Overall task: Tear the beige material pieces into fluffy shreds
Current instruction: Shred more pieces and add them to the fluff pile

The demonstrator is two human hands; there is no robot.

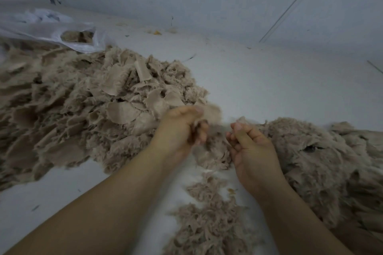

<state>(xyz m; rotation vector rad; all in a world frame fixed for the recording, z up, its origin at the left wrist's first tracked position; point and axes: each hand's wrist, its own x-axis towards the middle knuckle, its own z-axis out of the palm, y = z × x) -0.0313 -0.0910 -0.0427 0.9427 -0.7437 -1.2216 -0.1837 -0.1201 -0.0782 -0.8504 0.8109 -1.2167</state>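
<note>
1. Both grips are clamped on 1 beige piece [215, 128]: my left hand [182, 128] pinches it at 9 o'clock, my right hand [248, 145] at 3 o'clock, the piece stretched between them.
2. Best to pull apart in short tugs, re-gripping near the tear, so fibres fluff rather than strip.
3. Untorn pieces [83, 101] lie heaped at 10 o'clock, fluffy shreds [323, 163] at 3 o'clock.
4. At 11 o'clock, a clear plastic bag [47, 27] holds more beige material.

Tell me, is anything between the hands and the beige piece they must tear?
No. The left hand and right hand both already hold the beige piece, stretched between them and blurred. Nothing visible lies between either grip and it. The untorn pile sits left, the shreds right.
</note>
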